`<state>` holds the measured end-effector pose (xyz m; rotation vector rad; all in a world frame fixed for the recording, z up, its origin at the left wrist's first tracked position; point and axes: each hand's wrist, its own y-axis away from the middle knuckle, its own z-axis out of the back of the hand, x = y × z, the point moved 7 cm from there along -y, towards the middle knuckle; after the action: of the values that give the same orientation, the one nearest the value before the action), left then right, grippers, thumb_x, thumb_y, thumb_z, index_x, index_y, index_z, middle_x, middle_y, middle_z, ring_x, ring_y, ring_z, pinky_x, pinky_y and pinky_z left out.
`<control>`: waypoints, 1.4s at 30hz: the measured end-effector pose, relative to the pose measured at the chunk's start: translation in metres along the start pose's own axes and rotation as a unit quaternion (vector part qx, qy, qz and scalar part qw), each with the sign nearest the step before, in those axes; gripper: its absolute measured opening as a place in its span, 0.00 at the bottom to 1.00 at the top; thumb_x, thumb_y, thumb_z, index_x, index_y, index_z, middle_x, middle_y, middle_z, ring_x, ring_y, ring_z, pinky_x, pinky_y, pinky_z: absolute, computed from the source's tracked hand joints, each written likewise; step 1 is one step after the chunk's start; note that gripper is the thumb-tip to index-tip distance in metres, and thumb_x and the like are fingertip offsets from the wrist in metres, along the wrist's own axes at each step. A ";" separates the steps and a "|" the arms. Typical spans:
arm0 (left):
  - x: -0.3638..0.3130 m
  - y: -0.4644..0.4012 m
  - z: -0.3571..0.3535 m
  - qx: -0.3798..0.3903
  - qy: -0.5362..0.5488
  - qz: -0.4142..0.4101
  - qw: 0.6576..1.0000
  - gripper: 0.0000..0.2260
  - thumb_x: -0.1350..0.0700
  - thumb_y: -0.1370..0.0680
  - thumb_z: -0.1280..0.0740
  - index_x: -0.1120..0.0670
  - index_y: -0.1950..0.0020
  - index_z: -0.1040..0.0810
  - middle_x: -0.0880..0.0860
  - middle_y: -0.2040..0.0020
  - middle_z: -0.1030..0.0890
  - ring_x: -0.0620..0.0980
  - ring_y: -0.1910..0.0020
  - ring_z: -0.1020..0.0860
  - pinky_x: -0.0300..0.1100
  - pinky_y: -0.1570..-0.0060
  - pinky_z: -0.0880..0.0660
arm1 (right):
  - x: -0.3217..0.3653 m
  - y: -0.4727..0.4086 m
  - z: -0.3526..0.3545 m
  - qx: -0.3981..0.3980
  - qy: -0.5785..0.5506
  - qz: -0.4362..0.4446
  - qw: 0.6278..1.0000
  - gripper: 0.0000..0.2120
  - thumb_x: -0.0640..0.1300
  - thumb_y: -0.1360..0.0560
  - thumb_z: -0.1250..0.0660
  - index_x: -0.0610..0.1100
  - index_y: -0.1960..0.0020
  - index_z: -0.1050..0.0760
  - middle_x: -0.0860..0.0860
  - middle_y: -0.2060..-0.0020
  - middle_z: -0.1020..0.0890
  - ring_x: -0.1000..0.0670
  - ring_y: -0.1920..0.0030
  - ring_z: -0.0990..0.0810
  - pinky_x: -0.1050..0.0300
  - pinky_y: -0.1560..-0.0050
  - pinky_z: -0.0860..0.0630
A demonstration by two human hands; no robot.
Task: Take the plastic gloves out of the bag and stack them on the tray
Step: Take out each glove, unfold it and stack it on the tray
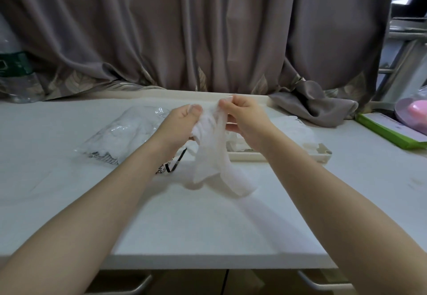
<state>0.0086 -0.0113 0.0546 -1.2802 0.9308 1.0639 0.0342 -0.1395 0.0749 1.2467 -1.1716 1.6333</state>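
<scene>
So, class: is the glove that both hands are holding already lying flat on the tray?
No: the glove hangs in the air, pinched by the left hand and right hand, in front of the tray.

Thin translucent white glove (215, 156) hanging crumpled above table, upper end raised, cuff trailing down. Clear plastic bag (122, 132) lying flat to left, packed with white gloves. Cream tray (323, 152) to right, loose pile of gloves (293, 130) heaped on it.
</scene>
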 end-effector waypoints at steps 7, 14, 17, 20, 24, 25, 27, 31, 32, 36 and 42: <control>0.032 -0.019 0.093 -0.240 -0.387 0.068 0.888 0.15 0.57 0.17 0.50 0.62 0.51 0.27 0.63 0.48 0.23 0.61 0.45 0.28 0.48 0.49 0.34 | -0.016 -0.010 0.016 -0.105 -0.170 -0.061 0.978 0.13 0.40 0.21 0.46 0.45 0.63 0.30 0.50 0.67 0.24 0.51 0.64 0.25 0.57 0.60 0.28; -0.002 -0.030 0.059 -0.188 -0.451 -0.064 0.870 0.23 0.51 0.24 0.44 0.60 0.31 0.34 0.58 0.33 0.31 0.57 0.33 0.36 0.47 0.34 0.41 | -0.018 -0.013 0.019 -0.072 -0.207 -0.078 0.972 0.05 0.40 0.28 0.40 0.40 0.61 0.28 0.47 0.66 0.24 0.48 0.64 0.25 0.60 0.67 0.29; -0.030 -0.025 -0.003 -0.013 -0.192 -0.048 0.980 0.25 0.38 0.25 0.43 0.57 0.45 0.22 0.53 0.50 0.21 0.52 0.47 0.25 0.44 0.46 0.31 | -0.010 -0.011 0.021 -0.062 -0.103 -0.067 0.991 0.17 0.40 0.31 0.38 0.30 0.46 0.26 0.40 0.56 0.21 0.44 0.55 0.21 0.53 0.57 0.26; -0.038 -0.023 -0.042 0.114 -0.142 0.009 0.983 0.18 0.41 0.26 0.34 0.56 0.58 0.20 0.59 0.59 0.18 0.51 0.60 0.20 0.44 0.54 0.22 | 0.000 -0.005 0.029 -0.053 -0.040 -0.023 0.998 0.12 0.39 0.22 0.40 0.31 0.45 0.26 0.39 0.54 0.19 0.43 0.54 0.19 0.51 0.52 0.23; -0.044 -0.028 -0.057 0.138 -0.124 0.009 0.983 0.11 0.51 0.24 0.32 0.55 0.63 0.25 0.49 0.71 0.26 0.44 0.71 0.27 0.36 0.66 0.28 | 0.003 0.003 0.057 -0.082 0.010 0.002 0.997 0.05 0.34 0.26 0.37 0.41 0.52 0.25 0.43 0.58 0.23 0.47 0.56 0.24 0.54 0.56 0.27; -0.047 -0.029 -0.063 0.147 -0.113 0.006 0.983 0.10 0.52 0.23 0.33 0.55 0.63 0.25 0.50 0.68 0.26 0.45 0.69 0.27 0.37 0.64 0.28 | 0.003 0.004 0.064 -0.074 0.032 0.008 0.997 0.09 0.32 0.28 0.37 0.42 0.50 0.25 0.43 0.58 0.24 0.47 0.57 0.25 0.54 0.56 0.27; -0.053 -0.030 -0.070 0.138 -0.087 -0.007 0.987 0.11 0.54 0.21 0.38 0.56 0.61 0.26 0.53 0.65 0.26 0.48 0.66 0.28 0.40 0.63 0.30 | 0.006 0.009 0.066 -0.041 0.103 0.019 0.994 0.17 0.29 0.32 0.40 0.44 0.48 0.25 0.43 0.58 0.25 0.49 0.61 0.27 0.56 0.59 0.29; -0.066 -0.035 -0.084 0.110 -0.034 -0.004 0.993 0.09 0.56 0.19 0.40 0.56 0.58 0.28 0.50 0.66 0.27 0.44 0.70 0.29 0.35 0.69 0.30 | 0.013 0.019 0.081 -0.044 0.116 0.026 0.992 0.13 0.31 0.31 0.42 0.44 0.54 0.23 0.48 0.64 0.23 0.50 0.64 0.26 0.55 0.55 0.27; -0.068 -0.037 -0.087 0.107 -0.043 -0.006 0.993 0.09 0.55 0.20 0.39 0.54 0.59 0.27 0.49 0.67 0.27 0.42 0.71 0.29 0.33 0.71 0.31 | 0.013 0.020 0.082 -0.039 0.065 0.014 0.997 0.10 0.36 0.30 0.41 0.45 0.56 0.22 0.47 0.62 0.21 0.49 0.60 0.24 0.52 0.49 0.25; -0.081 -0.043 -0.096 0.062 -0.136 -0.072 0.986 0.07 0.56 0.23 0.34 0.52 0.62 0.25 0.49 0.65 0.24 0.45 0.65 0.26 0.37 0.62 0.29 | 0.017 0.024 0.081 0.043 -0.009 0.014 0.999 0.16 0.53 0.27 0.41 0.45 0.45 0.23 0.51 0.53 0.18 0.52 0.51 0.20 0.52 0.44 0.24; -0.100 -0.047 -0.100 0.025 -0.124 -0.117 0.985 0.08 0.58 0.24 0.33 0.52 0.63 0.25 0.48 0.67 0.25 0.43 0.68 0.28 0.36 0.66 0.31 | 0.024 0.020 0.086 0.013 -0.006 0.053 0.998 0.08 0.35 0.27 0.37 0.44 0.52 0.22 0.52 0.61 0.17 0.55 0.59 0.18 0.62 0.59 0.23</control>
<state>0.0306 -0.1189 0.1544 -1.1534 0.6000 0.9811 0.0334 -0.2269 0.1025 1.2299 -1.2462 1.7268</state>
